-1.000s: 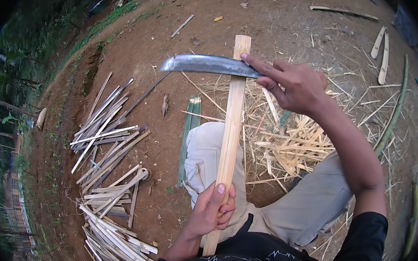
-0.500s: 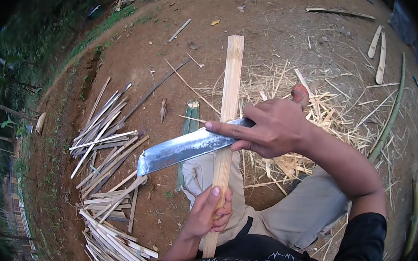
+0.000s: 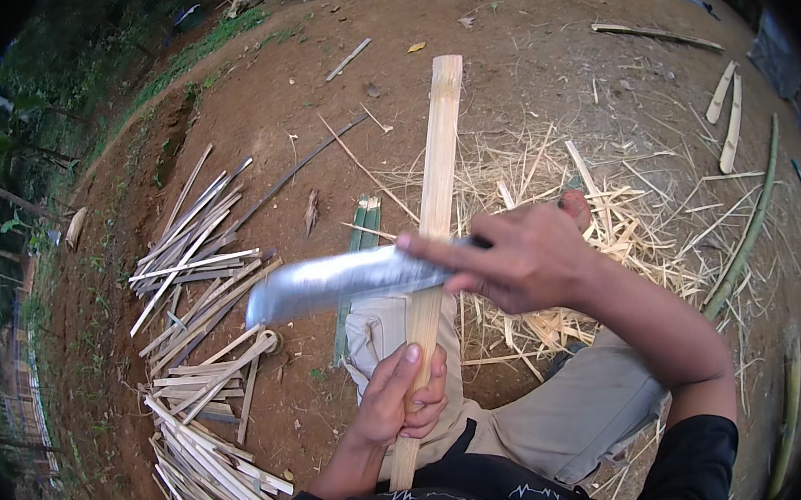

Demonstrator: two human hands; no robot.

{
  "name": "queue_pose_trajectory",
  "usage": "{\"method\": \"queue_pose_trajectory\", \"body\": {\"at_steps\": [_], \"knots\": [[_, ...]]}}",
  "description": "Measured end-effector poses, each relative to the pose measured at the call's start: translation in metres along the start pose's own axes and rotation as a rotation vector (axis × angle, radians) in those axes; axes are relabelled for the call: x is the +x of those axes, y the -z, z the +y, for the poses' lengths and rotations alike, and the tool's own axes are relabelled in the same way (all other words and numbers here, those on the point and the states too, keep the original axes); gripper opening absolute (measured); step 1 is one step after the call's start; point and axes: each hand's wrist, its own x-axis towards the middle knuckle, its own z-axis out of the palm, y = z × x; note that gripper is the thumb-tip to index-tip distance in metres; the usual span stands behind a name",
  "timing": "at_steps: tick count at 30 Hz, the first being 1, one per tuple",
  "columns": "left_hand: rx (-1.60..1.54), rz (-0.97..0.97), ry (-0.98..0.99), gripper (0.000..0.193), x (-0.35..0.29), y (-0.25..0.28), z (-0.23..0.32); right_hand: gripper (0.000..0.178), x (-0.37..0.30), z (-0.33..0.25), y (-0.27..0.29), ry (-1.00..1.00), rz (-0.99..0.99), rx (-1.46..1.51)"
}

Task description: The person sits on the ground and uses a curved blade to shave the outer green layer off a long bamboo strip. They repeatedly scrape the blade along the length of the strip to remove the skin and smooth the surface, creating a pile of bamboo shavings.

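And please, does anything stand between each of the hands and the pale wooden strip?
Between the left hand and the wooden strip, nothing visible: the hand wraps directly around it. For the right hand, the large knife in its grip comes between, crossing over the strip beyond the left hand.

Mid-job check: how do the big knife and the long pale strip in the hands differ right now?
Colour: the knife has a silver-grey blade; the strip is pale tan.
Pose: the strip points away from the body, while the knife crosses over it sideways.
Hold: the left hand grips the strip; the right hand holds the knife.
Shared: both are long and hand-held.
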Motion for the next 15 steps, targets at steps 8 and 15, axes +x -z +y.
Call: {"method": "queue_pose_trajectory", "body": {"at_steps": [8,15], "knots": [[0.084,0.006,-0.069,0.039,0.006,-0.007,0.01,0.047,-0.001,0.018,0.006,0.073,0.089,-0.178],[0.111,0.03,-0.101,0.04,0.012,-0.016,0.018,0.049,0.002,0.02,0.008,0.069,0.159,-0.314]]}}
